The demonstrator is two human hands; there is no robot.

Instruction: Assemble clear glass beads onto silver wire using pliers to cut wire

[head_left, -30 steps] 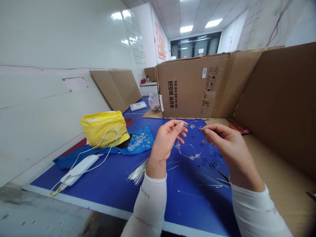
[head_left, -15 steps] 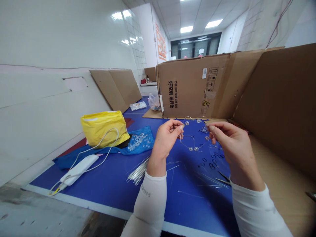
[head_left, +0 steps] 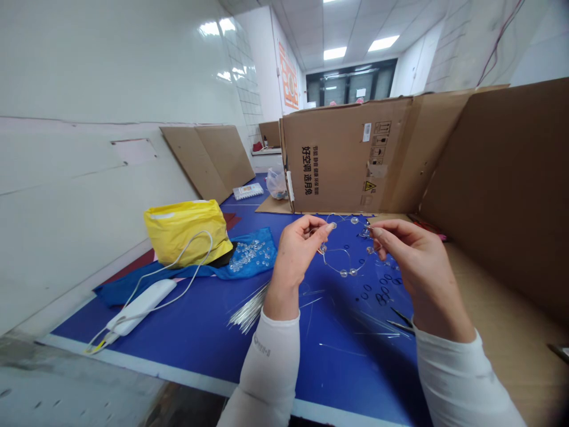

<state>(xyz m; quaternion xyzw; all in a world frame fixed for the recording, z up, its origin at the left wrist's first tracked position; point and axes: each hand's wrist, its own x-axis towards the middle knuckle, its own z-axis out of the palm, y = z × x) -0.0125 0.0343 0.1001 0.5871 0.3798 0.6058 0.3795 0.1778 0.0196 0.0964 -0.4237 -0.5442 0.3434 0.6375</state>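
A thin wire loop with several clear beads (head_left: 344, 273) hangs in the air between my two hands. My left hand (head_left: 299, 249) pinches its left side between thumb and forefinger, close to a bead at the fingertips. On the opposite side my right hand (head_left: 411, 255) is closed on the loop with thumb and forefinger. Several black rings (head_left: 383, 298) lie on the blue table (head_left: 329, 379) beneath, near my right wrist. Dark pointed tweezers (head_left: 401, 325) lie partly hidden by my right sleeve. A bundle of clear thin rods (head_left: 249, 308) rests left of my left forearm.
Clear beads (head_left: 253, 255) lie on a blue cloth beside a yellow bag (head_left: 187, 232). A white power strip (head_left: 140, 308) with its cable is at the left. Cardboard panels (head_left: 347, 160) stand behind and to the right.
The loop has shifted slightly in my fingers, and a bead now shows at my left fingertips. My right fingertips have moved slightly left. The view has shifted a little.
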